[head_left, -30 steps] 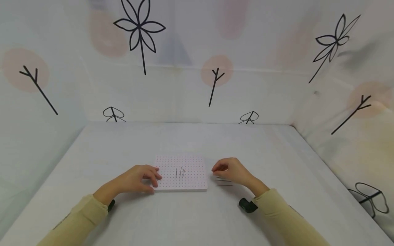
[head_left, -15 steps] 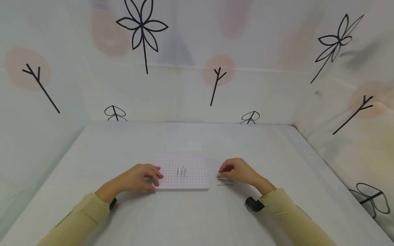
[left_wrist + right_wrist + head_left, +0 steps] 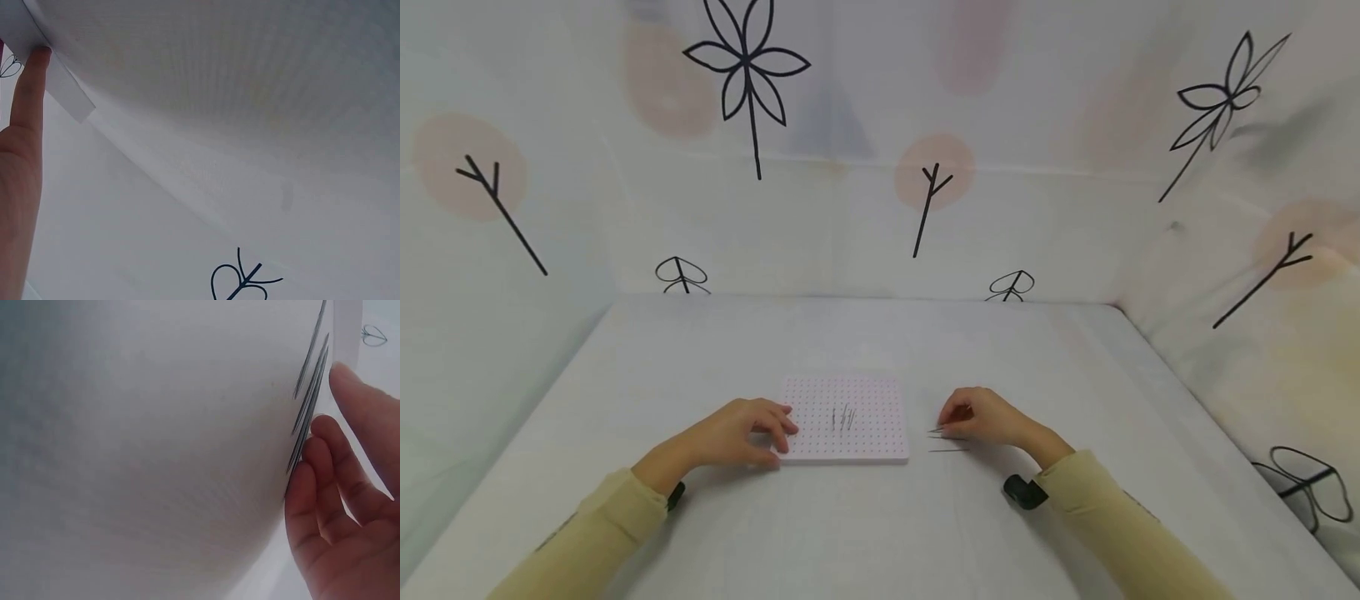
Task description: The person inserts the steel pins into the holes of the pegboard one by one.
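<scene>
A white board (image 3: 872, 442) with a grid of small holes lies flat on the table. Several thin dark needles (image 3: 843, 418) stand in its middle, some leaning slightly. My left hand (image 3: 737, 435) steadies the board's left side, relaxed fingers resting on top; in the left wrist view the straight thumb (image 3: 31, 94) touches the side edge. Right of the board, my right hand (image 3: 988, 419) is low over several loose needles (image 3: 949, 451), thumb and fingers bent near them. The right wrist view has needles (image 3: 306, 406) alongside the curled fingers (image 3: 303, 494); whether one is pinched is hidden.
A white cloth covers the table (image 3: 850, 533). Printed fabric walls (image 3: 820, 225) rise behind and at both sides. A dark wrist-worn device (image 3: 1025, 492) hangs below the right wrist, close to the tabletop.
The right hand has moved right, away from the board's edge and over the loose needles. The left hand keeps its place on the board. The head view has shifted slightly.
</scene>
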`<action>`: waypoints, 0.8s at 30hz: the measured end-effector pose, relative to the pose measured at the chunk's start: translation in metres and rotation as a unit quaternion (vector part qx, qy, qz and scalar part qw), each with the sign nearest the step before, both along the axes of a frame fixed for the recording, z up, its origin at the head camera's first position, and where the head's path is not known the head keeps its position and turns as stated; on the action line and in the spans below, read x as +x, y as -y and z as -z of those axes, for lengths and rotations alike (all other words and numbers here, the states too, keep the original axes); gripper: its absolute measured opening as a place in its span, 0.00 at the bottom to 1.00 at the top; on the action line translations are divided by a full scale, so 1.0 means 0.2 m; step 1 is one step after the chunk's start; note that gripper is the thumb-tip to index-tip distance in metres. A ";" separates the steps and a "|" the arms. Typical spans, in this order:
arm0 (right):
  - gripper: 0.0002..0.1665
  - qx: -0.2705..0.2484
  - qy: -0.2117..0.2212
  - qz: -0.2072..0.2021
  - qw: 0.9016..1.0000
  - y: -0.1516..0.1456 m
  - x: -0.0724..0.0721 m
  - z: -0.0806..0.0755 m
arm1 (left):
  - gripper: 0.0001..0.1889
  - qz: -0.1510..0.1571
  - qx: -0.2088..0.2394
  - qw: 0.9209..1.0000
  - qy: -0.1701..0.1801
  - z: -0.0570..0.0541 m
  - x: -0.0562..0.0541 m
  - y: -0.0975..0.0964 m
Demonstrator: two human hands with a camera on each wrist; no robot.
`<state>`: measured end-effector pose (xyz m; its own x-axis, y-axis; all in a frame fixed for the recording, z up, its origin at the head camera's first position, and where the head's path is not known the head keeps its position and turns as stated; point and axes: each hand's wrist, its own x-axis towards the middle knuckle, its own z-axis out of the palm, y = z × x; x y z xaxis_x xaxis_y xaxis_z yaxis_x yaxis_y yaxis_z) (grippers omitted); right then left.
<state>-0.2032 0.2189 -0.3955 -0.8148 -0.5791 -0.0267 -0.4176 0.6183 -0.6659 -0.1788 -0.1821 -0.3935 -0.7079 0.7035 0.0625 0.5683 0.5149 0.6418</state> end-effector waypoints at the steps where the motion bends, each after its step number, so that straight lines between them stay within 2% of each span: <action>1: 0.05 0.005 0.001 -0.005 1.000 0.00 -0.01 0.00 | 0.08 -0.001 0.000 1.000 -0.001 0.00 0.00 0.00; 9: 0.04 0.042 0.025 -0.023 0.999 0.03 -0.04 -0.01 | 0.08 -0.005 -0.001 1.000 0.003 0.00 0.00 0.00; 19: 0.05 0.034 0.048 -0.029 0.998 0.03 -0.04 0.00 | 0.08 -0.008 -0.003 1.000 0.005 0.00 -0.01 0.00; 24: 0.03 0.042 0.040 -0.027 0.998 0.02 -0.04 -0.01 | 0.08 -0.007 -0.003 1.000 0.005 0.00 -0.01 0.00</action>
<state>-0.2110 0.2153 -0.3942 -0.7752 -0.6156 -0.1416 -0.3994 0.6513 -0.6452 -0.1800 -0.1814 -0.3934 -0.7183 0.6938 0.0514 0.5546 0.5264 0.6445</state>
